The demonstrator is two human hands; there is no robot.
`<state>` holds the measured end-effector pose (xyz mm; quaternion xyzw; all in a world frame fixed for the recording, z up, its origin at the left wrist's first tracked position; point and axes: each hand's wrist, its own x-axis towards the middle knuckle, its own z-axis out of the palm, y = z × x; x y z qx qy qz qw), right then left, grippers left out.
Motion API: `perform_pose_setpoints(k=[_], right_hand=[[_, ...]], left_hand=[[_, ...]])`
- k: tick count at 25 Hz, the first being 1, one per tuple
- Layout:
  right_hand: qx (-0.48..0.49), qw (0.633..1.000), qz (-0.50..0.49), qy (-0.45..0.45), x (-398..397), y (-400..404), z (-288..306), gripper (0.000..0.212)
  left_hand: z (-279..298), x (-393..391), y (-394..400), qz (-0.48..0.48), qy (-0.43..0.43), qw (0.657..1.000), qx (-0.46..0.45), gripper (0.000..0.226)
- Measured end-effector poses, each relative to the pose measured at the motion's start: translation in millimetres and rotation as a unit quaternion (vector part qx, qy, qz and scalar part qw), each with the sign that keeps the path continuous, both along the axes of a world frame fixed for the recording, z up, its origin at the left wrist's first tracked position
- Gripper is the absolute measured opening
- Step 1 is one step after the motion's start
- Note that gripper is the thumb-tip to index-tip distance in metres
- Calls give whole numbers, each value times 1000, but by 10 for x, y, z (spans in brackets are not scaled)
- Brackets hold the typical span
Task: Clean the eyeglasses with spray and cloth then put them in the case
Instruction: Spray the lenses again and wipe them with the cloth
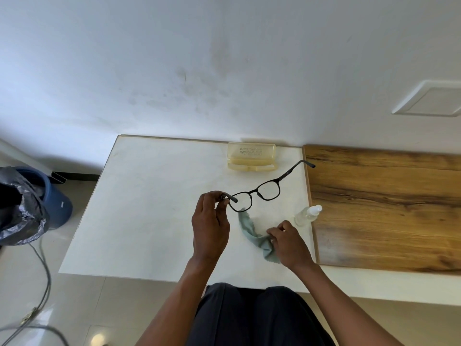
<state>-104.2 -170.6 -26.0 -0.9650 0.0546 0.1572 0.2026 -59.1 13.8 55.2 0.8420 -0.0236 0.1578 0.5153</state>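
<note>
The left hand (210, 221) is pinching one temple tip of the black-framed eyeglasses (257, 194), holding them above the white desk (149, 208) — such a grip could let them swing or drop. The right hand (287, 242) is clutching the grey-green cloth (252, 233) near the clear spray bottle (307, 215) — an elbow-knock risk.

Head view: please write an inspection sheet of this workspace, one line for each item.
Surface: white table, wooden board at its right.
Job's things: eyeglasses held up, arms unfolded; green cloth; spray bottle standing; yellow case open by the wall.
Clutter: nothing seen.
Grippers: left hand pinches a glasses arm; right hand grips the cloth.
Cables: grey cable on the floor, left.
Surroundings: blue bin with a bag, white wall.
</note>
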Motion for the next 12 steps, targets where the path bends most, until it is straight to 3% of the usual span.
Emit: perform_pose_setpoints(k=[3,5,9,12], right_hand=[[36,999,-30,4,1,19,42,20],[117,988,-100,16,16,32,126,11],[354,899,-244,79,42,24,342,21],[435,859,-264,54,68,45,524,25]], left_hand=[[5,3,-2,-1,-2,1000,-1,15],[4,4,-5,1,4,1000,-3,15],[6,-1,-14,3,7,1000,-9,15],[19,5,-17,2,8,1000,-10,13]])
